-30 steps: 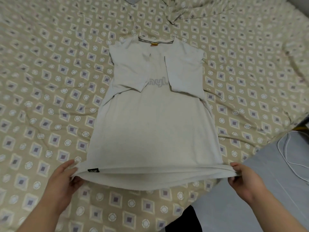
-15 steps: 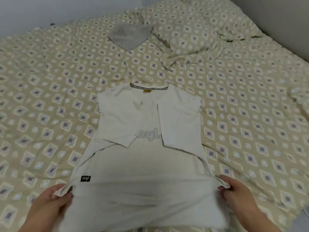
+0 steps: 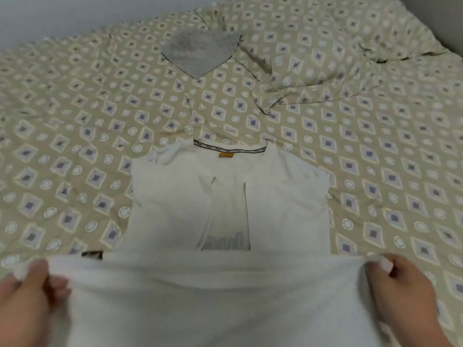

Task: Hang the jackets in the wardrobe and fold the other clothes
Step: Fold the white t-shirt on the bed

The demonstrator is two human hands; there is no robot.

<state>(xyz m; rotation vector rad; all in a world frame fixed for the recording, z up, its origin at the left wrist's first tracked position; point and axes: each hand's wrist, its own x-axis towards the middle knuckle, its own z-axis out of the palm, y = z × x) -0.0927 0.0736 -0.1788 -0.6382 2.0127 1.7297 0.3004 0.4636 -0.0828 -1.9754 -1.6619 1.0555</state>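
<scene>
A white T-shirt lies on the patterned bed, collar away from me, both sleeves folded in over the chest. Grey lettering shows between the sleeves. My left hand pinches the hem's left corner and my right hand pinches its right corner. The hem is lifted and carried over the lower body of the shirt, toward the collar. The shirt's lower half is hidden under the raised fold.
The beige bedcover with diamond and circle print fills the view. A grey cloth piece shows at the bed's far side. Rumpled bedding lies at the far right. A pale wall runs along the top left.
Both hands have lifted the hem from the near edge of the bed and carried it up over the shirt toward the collar. The lettering is now partly covered.
</scene>
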